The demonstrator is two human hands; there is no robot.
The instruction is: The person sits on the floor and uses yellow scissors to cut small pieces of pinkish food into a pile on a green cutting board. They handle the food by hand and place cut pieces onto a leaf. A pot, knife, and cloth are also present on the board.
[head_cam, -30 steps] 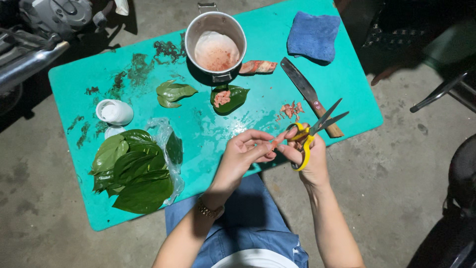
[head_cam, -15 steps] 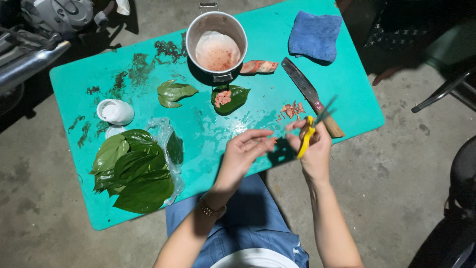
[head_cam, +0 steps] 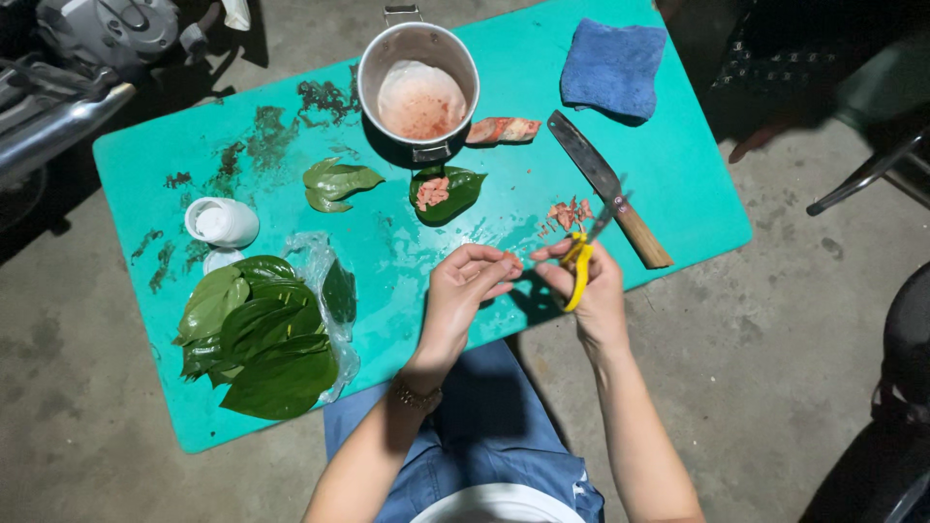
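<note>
My right hand (head_cam: 591,291) grips yellow-handled scissors (head_cam: 579,263), blades pointing up and away toward a small pile of reddish cut pieces (head_cam: 566,214). My left hand (head_cam: 467,288) pinches a small reddish piece at its fingertips, close to the scissors. Both hands hover over the front edge of the teal table (head_cam: 668,184). Further back lies a green leaf with reddish bits on it (head_cam: 444,192), and a folded green leaf (head_cam: 332,183) to its left.
A metal pot (head_cam: 418,89) with pinkish residue stands at the back, a reddish chunk (head_cam: 502,130) beside it. A wooden-handled knife (head_cam: 606,186), blue cloth (head_cam: 613,68), white container (head_cam: 222,222) and stacked green leaves on plastic (head_cam: 262,332) are around. Concrete floor surrounds.
The scissors' blades have come together and tilted more upright. My hands have drawn slightly closer together; the left hand's fingers now pinch near the scissors.
</note>
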